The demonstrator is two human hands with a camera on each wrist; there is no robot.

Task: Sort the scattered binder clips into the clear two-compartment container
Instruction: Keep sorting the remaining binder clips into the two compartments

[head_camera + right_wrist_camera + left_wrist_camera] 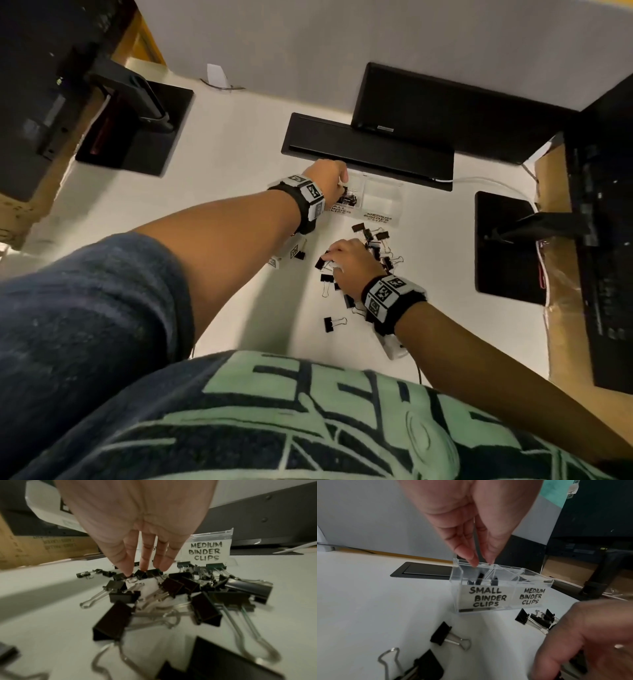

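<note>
The left hand hovered over the clear container near the tabletop's far edge, fingertips close together just above the compartment labelled for small clips; whether its grip had hold of a clip could not be told. A few small clips lay in that compartment, while the medium compartment looked empty. Just nearer, toward the tabletop's middle, the pile of binder clips remained unsorted. The right hand reached into it, straight fingers touching a small clip, nothing gripped yet. Judging by this, most of the sorting remained.
</note>
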